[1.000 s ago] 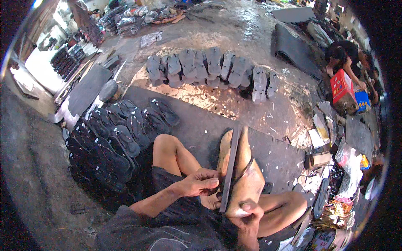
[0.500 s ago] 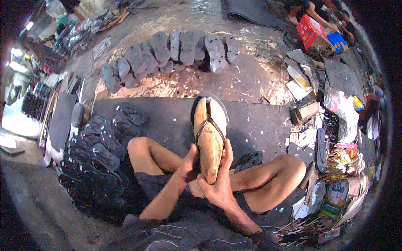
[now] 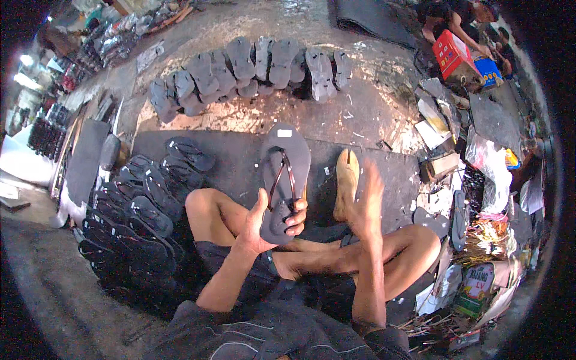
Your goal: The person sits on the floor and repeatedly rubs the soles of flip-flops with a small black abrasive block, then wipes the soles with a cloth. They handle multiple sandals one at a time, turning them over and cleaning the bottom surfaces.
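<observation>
On the dark mat, beside stacked sandals: grey rubber flip-flop, flat and matte, held upright over the lap, left hand clamped on its heel. Right hand spread open, touching the tan wooden last. Best gripped firmly, thin brown strap kept centred.

A dark grey flip-flop is showing brown straps. A tan wooden foot form is standing by it. A red box is sitting beside a blue box.
</observation>
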`<action>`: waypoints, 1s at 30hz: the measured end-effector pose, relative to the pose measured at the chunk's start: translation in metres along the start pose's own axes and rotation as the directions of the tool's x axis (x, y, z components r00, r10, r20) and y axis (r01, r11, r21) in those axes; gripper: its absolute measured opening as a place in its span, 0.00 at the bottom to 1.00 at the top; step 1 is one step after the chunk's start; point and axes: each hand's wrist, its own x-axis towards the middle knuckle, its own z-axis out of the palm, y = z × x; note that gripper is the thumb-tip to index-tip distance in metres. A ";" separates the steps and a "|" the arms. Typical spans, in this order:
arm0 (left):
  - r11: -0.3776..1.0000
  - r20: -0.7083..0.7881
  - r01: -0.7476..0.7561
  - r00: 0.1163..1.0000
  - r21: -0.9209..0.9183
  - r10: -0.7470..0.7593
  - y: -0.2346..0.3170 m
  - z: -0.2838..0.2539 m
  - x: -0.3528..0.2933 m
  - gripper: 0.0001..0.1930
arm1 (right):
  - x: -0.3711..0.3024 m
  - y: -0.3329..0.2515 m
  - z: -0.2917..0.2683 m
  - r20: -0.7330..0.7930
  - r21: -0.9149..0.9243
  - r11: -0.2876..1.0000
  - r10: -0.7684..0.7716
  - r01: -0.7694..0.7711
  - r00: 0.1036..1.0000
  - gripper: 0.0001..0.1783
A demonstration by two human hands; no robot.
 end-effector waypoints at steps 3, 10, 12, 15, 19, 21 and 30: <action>0.999 0.069 0.035 0.997 -0.029 -0.033 -0.012 0.014 0.000 0.44 | 0.031 -0.079 -0.031 -0.070 0.002 0.802 -0.596 0.598 0.800 0.56; 0.555 -0.218 0.021 0.931 0.832 0.292 0.013 -0.008 -0.014 0.27 | 0.151 -0.087 0.022 0.522 0.342 0.904 -0.411 0.258 0.748 0.57; 0.226 -0.344 0.259 0.708 0.939 0.616 0.048 -0.037 -0.047 0.21 | 0.176 -0.068 0.060 0.462 0.352 0.824 -0.566 0.444 0.683 0.59; 0.413 -0.405 0.073 0.411 0.908 0.817 0.127 -0.017 -0.060 0.21 | 0.253 0.039 0.120 0.049 -0.286 0.825 -0.495 0.487 0.867 0.56; 0.437 -0.453 -0.411 0.063 0.800 0.889 0.186 -0.083 -0.115 0.20 | 0.283 0.047 0.175 -0.113 -0.431 0.886 -0.241 0.171 0.964 0.39; 0.466 -0.519 -0.465 0.016 0.753 0.855 0.197 -0.109 -0.124 0.19 | 0.291 0.058 0.158 -0.186 -0.298 0.933 -0.263 0.201 0.947 0.33; 0.189 -0.026 -0.297 0.478 0.936 0.878 0.082 0.045 -0.043 0.42 | 0.063 -0.036 0.048 -0.290 0.671 0.736 0.155 0.086 0.944 0.19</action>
